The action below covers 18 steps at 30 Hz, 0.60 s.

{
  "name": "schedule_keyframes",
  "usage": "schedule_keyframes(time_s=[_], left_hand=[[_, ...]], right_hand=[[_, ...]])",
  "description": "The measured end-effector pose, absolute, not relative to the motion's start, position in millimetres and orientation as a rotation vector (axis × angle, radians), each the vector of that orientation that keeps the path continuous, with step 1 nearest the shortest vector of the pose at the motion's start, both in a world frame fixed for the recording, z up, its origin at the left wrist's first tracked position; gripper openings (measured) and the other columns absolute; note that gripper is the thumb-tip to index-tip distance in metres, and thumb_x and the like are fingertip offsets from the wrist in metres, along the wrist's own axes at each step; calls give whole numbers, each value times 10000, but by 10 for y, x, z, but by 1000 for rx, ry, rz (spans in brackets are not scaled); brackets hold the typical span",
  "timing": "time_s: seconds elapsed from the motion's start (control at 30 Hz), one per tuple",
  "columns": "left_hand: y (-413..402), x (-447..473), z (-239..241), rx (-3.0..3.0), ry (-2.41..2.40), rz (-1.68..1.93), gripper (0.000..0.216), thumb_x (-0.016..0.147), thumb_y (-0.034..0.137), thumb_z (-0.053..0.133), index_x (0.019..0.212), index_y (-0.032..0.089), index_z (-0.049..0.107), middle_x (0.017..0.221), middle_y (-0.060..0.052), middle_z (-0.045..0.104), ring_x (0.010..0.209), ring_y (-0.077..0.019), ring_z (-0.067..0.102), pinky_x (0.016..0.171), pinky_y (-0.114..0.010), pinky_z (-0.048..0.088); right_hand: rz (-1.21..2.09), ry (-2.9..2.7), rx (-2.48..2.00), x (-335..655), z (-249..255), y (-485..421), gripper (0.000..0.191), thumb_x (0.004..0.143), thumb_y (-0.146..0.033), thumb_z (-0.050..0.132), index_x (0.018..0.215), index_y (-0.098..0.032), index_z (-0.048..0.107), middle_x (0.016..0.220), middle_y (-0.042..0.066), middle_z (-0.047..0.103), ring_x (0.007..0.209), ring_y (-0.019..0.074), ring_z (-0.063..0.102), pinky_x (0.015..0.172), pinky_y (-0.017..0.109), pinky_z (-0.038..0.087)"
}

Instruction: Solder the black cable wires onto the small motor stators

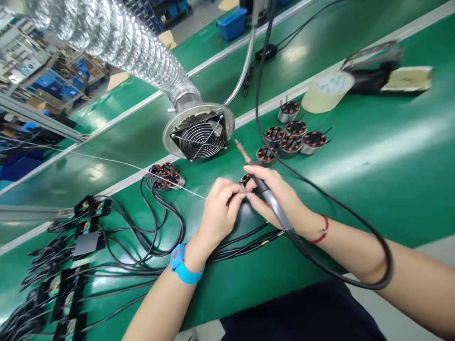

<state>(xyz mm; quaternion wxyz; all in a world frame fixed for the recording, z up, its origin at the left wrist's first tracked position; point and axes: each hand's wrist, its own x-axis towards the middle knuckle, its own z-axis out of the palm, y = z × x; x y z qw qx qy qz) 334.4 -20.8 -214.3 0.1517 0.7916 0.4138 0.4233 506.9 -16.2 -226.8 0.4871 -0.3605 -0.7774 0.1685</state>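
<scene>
Our right hand (280, 201) grips the soldering iron (265, 192); our left hand (220, 208) pinches a wire at the stator (246, 179) on the bench (373, 189). Wired stators (165, 176) sit left, and six bare ones (289, 137) wait, so we judge it partway.

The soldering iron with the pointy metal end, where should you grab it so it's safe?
Grip the soldering iron on its dark handle, well behind the bare metal tip, coming from the cord end. The right hand holds it that way, like a pen, with the tip angled up and away toward the fan and the cord trailing back over the wrist.
</scene>
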Motion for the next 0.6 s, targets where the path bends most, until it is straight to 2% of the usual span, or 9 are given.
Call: schedule_keyframes(time_s=[0.23,0.4,0.5,0.6], left_hand=[[-218,3320,-2152,2457,1132,1188,159,960,111,511,950,208,637,846,-12,642,776,-126,612,714,-236,505],[-213,3319,-2133,2392,1183,1219,137,919,104,552,884,203,640,813,-9,636,761,-130,601,692,-249,491],[-204,3313,-2146,2291,1205,1210,138,879,80,579,843,198,640,807,-9,632,777,-133,590,702,-260,482],[-200,3312,-2164,2266,1193,1201,143,867,74,581,819,194,641,803,-13,625,778,-136,581,698,-264,477]], right_hand=[[372,-1927,-875,5085,-2211,-147,485,941,-106,512,1400,-255,464,1012,34,720,857,198,638,824,377,507],[410,-2055,-858,5214,-2169,-112,455,931,-146,520,1376,-233,492,975,41,724,895,226,666,831,403,527],[432,-2089,-800,5330,-2176,-63,477,927,-125,497,1391,-238,490,1005,33,722,958,217,671,877,381,521],[435,-2133,-764,5391,-2195,-16,453,950,-159,503,1395,-240,502,1002,32,723,929,211,672,841,358,521]])
